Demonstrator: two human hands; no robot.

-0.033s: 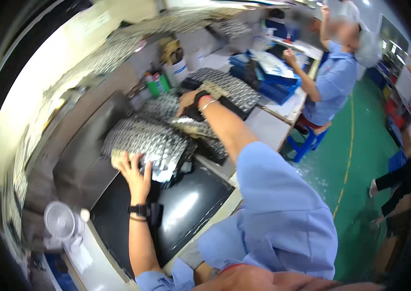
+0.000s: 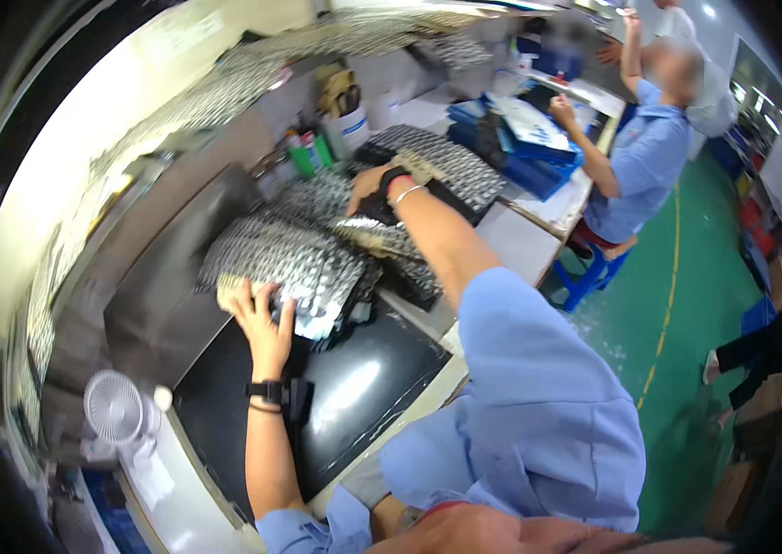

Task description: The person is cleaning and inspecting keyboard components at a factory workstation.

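Observation:
A stack of silvery, patterned sheets [image 2: 285, 263] lies in front of me, partly over a black glossy mat [image 2: 354, 406]. My left hand [image 2: 264, 319] rests on the stack's near edge with its fingers spread, beside a beige patch [image 2: 230, 292]. Reaching farther off, my right hand [image 2: 372, 187] is bent downward among dark and silvery pieces next to a second patterned stack [image 2: 446, 152]. Most of its fingertips are hidden, so I cannot make out whether it grips anything. A loose silvery sheet [image 2: 382, 238] lies crumpled just below that hand.
Green bottles [image 2: 308, 152] and a white container of tools [image 2: 348, 125] stand at the back. A small white fan [image 2: 114, 406] is at the left. Blue trays [image 2: 529, 152] sit farther along the bench, near a seated co-worker [image 2: 636, 162] on a blue stool [image 2: 589, 272].
The view has shifted slightly, moving the scene a little to the right. Both my hands stay at the same places on the sheets. Another person's hand shows at the upper right.

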